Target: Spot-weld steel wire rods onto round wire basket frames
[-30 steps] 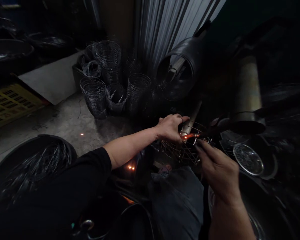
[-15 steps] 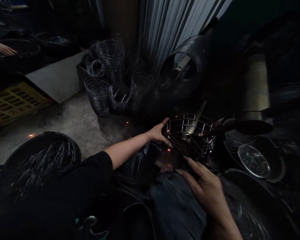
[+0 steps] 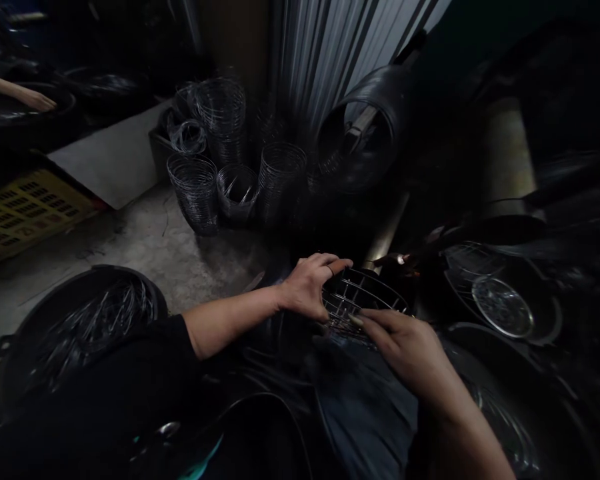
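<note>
A round wire basket (image 3: pixel 365 291) sits low in front of me, its open grid tilted toward my lap. My left hand (image 3: pixel 313 283) is closed on the basket's left rim, thumb below and fingers over the far side. My right hand (image 3: pixel 405 343) grips the near right edge between thumb and fingers; part of that edge is hidden behind it. Just beyond the basket, a dark welding arm with a coppery tip (image 3: pixel 400 259) points left, near a pale metal tube (image 3: pixel 387 233).
Stacked wire rings (image 3: pixel 193 193) stand on the floor ahead. Black tubs hold wire pieces (image 3: pixel 103 320) at left and round wire parts (image 3: pixel 503 307) at right. A yellow crate (image 3: pixel 35 207) is far left. Another person's hand (image 3: pixel 37 100) reaches into a tub at upper left.
The basket has come away from the welding tip toward my lap and tilted. My right hand has closed on its near edge. The sparks are gone. The other person's hand moved right.
</note>
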### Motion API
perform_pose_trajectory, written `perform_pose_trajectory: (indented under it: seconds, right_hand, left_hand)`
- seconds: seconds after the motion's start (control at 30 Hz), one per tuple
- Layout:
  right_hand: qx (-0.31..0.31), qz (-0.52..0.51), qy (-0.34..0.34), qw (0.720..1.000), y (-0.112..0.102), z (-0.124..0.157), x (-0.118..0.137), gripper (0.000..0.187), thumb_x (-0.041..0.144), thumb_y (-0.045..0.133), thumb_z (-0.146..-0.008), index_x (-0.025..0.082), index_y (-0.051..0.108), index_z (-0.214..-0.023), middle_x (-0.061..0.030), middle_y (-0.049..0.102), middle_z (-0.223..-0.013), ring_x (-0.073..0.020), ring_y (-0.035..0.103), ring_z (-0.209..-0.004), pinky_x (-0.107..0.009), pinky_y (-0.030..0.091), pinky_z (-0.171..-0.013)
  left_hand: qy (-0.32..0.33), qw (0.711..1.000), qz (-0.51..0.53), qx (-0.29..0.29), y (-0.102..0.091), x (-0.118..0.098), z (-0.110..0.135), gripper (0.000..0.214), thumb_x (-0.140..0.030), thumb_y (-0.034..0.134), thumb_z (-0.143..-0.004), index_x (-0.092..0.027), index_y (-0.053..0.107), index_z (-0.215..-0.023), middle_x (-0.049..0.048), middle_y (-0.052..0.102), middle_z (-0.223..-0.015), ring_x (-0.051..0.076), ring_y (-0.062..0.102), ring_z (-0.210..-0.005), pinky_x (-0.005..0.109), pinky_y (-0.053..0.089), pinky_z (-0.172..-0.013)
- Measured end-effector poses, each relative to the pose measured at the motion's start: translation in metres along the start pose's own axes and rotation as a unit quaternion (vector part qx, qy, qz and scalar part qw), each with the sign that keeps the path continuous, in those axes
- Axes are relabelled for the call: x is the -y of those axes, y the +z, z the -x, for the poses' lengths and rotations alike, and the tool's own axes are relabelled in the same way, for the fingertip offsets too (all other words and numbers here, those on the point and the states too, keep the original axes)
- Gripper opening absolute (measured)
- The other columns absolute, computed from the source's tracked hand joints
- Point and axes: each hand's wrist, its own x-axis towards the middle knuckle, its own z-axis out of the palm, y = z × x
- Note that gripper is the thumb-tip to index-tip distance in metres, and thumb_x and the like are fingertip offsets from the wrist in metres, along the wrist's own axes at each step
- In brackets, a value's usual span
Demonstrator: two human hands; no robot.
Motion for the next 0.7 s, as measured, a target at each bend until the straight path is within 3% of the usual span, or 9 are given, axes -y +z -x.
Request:
perform_pose_trajectory:
  seconds: [0.1, 0.17, 0.37, 0.7]
  right_hand:
    - [-0.02, 0.195, -0.063, 0.978, 0.006, 0.008, -0.005, 0.026, 0.024, 0.054, -0.084, 0.017, 0.072, -0.103, -0.0076, 0.072, -0.089, -0.0224, 0.068, -0.073, -0.03, 0.054, -0.061]
    - [-0.047, 0.244, -0.104, 0.963, 0.009, 0.013, -0.006, 0.028, 0.019, 0.052, -0.084, 0.012, 0.07, -0.104, -0.009, 0.072, -0.085, -0.0224, 0.066, -0.072, -0.032, 0.053, -0.064]
    - [-0.153, 0.163, -0.137, 0.965, 0.011, 0.009, -0.023, 0.028, 0.018, 0.044, -0.092, 0.015, 0.071, -0.099, -0.0061, 0.071, -0.081, -0.0178, 0.064, -0.071, -0.03, 0.051, -0.07]
    - [-0.18, 0.164, -0.145, 0.959, -0.004, -0.016, -0.041, 0.025, 0.019, 0.047, -0.091, 0.016, 0.071, -0.096, -0.0053, 0.071, -0.08, -0.0169, 0.064, -0.069, -0.029, 0.05, -0.068]
  left_hand:
    - [0.002, 1.0, -0.019, -0.008, 0.005, -0.001, -0.005, 0.095, -0.051, 0.077, -0.05, -0.018, 0.045, -0.134, 0.0122, 0.053, -0.127, 0.03, 0.052, -0.113, 0.049, 0.042, -0.099]
    - [-0.003, 1.0, -0.01, -0.013, 0.007, 0.0, -0.01, 0.093, -0.048, 0.077, -0.051, -0.019, 0.045, -0.134, 0.0112, 0.053, -0.126, 0.029, 0.053, -0.112, 0.048, 0.042, -0.099]
    - [-0.02, 1.0, 0.009, -0.012, 0.005, -0.003, -0.027, 0.094, -0.048, 0.078, -0.049, -0.022, 0.045, -0.134, 0.0098, 0.053, -0.126, 0.029, 0.052, -0.115, 0.047, 0.043, -0.1]
    - [-0.035, 0.999, 0.031, -0.021, 0.003, 0.0, -0.056, 0.097, -0.033, 0.08, -0.043, -0.02, 0.047, -0.132, 0.0093, 0.052, -0.125, 0.03, 0.052, -0.115, 0.046, 0.045, -0.1]
